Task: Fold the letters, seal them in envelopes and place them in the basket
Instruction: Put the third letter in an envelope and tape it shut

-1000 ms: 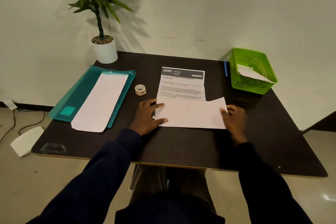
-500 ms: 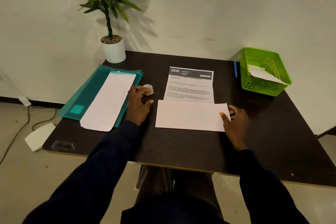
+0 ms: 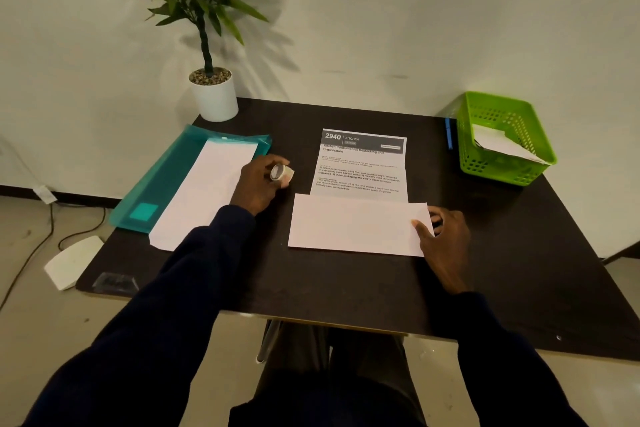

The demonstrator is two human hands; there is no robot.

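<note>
A printed letter [image 3: 362,166] lies in the middle of the dark table [image 3: 519,270], its lower third folded up as a blank white flap [image 3: 353,224]. My right hand [image 3: 445,236] pinches the flap's right edge, thumb on top. My left hand [image 3: 259,184] grips a small roll of tape [image 3: 282,174], lifted and tilted, left of the letter. A long white envelope [image 3: 204,191] lies on a teal folder [image 3: 166,184] at the left. The green basket [image 3: 505,163] stands at the back right with white paper [image 3: 498,146] inside.
A potted plant [image 3: 213,94] stands at the table's back left corner. A blue pen [image 3: 449,133] lies just left of the basket. A small clear object [image 3: 114,282] sits at the front left corner. On the floor at left lie a white device [image 3: 71,265] and cables.
My left hand left the letter's flap, moved left to the tape roll and picked it up. The flap settled flat. My right hand stayed at the flap's right edge.
</note>
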